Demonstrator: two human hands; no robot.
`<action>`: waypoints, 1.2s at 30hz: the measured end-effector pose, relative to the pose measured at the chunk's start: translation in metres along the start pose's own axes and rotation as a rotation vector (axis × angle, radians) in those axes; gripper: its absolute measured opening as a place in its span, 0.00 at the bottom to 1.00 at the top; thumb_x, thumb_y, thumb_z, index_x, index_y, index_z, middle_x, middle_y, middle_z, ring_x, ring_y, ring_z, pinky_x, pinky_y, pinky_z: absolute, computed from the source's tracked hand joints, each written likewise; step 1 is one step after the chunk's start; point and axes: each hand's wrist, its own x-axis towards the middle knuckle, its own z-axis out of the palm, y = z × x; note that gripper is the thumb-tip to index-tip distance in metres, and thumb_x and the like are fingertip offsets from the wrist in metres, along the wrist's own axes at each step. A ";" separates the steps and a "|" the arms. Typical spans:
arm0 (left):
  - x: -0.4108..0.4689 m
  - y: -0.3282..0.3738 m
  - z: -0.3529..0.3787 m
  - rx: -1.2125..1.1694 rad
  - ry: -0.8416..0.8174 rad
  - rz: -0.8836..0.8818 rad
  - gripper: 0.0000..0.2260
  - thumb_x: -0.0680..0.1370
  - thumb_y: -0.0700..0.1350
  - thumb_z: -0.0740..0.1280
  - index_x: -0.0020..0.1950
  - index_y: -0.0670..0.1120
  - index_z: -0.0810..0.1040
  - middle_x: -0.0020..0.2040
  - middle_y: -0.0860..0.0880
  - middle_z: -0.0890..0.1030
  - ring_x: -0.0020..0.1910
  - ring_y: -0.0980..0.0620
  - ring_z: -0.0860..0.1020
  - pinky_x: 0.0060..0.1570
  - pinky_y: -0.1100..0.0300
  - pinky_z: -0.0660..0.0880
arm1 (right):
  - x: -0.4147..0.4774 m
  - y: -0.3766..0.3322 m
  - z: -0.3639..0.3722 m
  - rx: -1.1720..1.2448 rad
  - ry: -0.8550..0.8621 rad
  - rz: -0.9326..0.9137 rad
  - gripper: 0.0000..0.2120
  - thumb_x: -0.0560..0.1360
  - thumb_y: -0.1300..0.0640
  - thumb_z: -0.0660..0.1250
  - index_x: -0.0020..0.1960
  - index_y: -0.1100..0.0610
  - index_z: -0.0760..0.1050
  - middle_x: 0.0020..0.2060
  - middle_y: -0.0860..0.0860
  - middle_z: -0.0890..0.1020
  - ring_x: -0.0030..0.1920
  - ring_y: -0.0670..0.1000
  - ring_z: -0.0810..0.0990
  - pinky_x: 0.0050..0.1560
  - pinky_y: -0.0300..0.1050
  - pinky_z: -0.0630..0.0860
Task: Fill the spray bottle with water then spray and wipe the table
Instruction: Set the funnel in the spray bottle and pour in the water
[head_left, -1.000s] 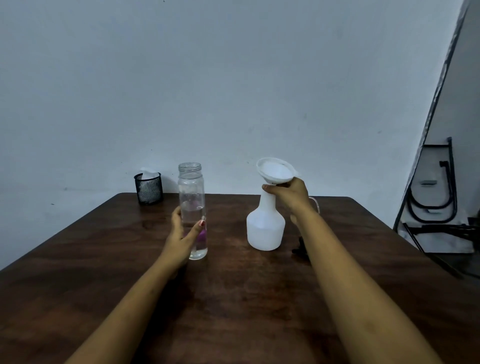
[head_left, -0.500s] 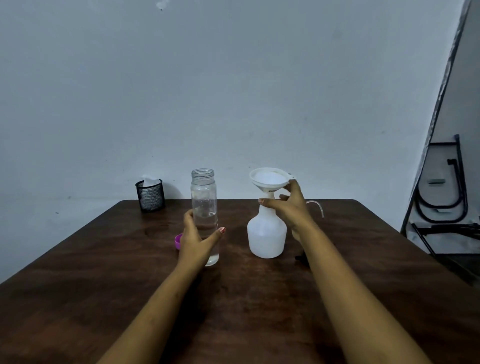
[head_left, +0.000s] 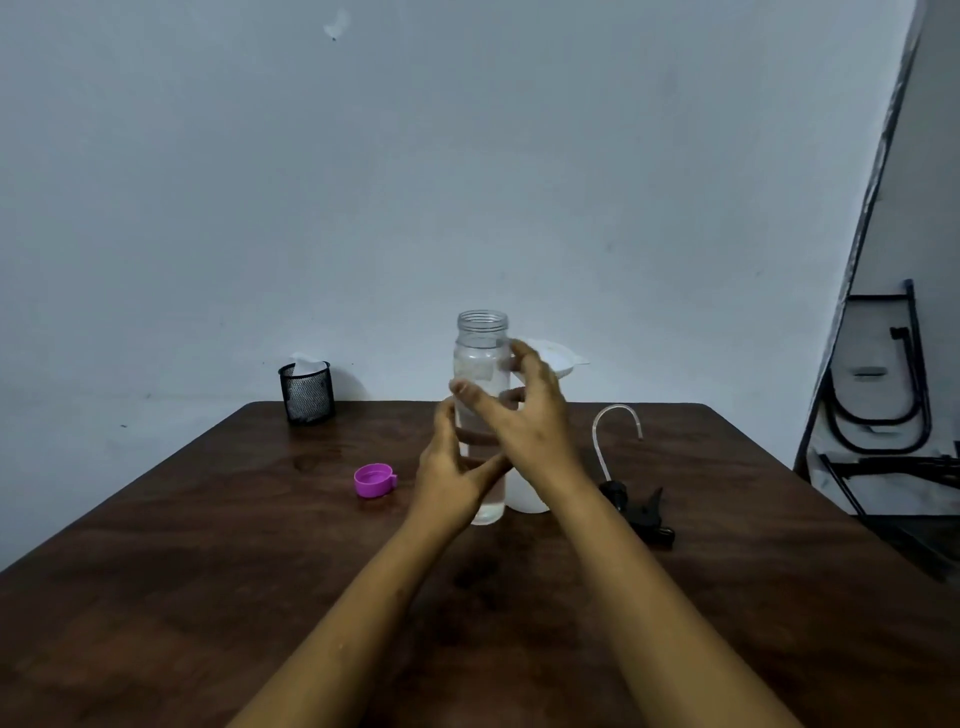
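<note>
Right, my left hand (head_left: 457, 467) grips the upright water jar (head_left: 482, 353) low down, my right hand (head_left: 524, 421) hovers spread and empty in front of it, and the spray bottle (head_left: 527, 500) and its funnel (head_left: 555, 356) stand just beside it on the right.

A plain indoor room shows in the bare pale-grey wall (head_left: 467, 182) beyond the fingers (head_left: 527, 358) and dark wooden table (head_left: 208, 545) beneath them.

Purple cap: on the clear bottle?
No, the purple cap lies on the table, left of the open clear bottle.
</note>
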 end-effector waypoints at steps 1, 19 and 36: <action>-0.002 0.006 0.003 0.001 -0.013 0.011 0.33 0.71 0.45 0.74 0.71 0.49 0.61 0.56 0.49 0.80 0.54 0.52 0.80 0.54 0.54 0.78 | 0.000 -0.004 -0.003 -0.017 -0.059 0.032 0.31 0.65 0.42 0.74 0.63 0.47 0.69 0.55 0.45 0.76 0.51 0.45 0.78 0.53 0.45 0.78; 0.042 -0.011 0.032 -0.118 0.029 -0.193 0.26 0.75 0.51 0.69 0.71 0.52 0.65 0.74 0.47 0.63 0.72 0.48 0.63 0.68 0.51 0.65 | 0.048 -0.031 -0.091 -0.421 0.184 0.160 0.25 0.63 0.60 0.73 0.58 0.50 0.70 0.48 0.47 0.80 0.47 0.54 0.79 0.46 0.44 0.74; 0.053 -0.037 0.024 0.014 -0.196 -0.153 0.13 0.80 0.50 0.62 0.61 0.58 0.62 0.55 0.57 0.72 0.52 0.59 0.73 0.54 0.59 0.67 | 0.093 0.018 -0.056 -0.687 0.246 -0.029 0.25 0.67 0.70 0.63 0.60 0.52 0.71 0.52 0.55 0.79 0.52 0.62 0.77 0.55 0.55 0.75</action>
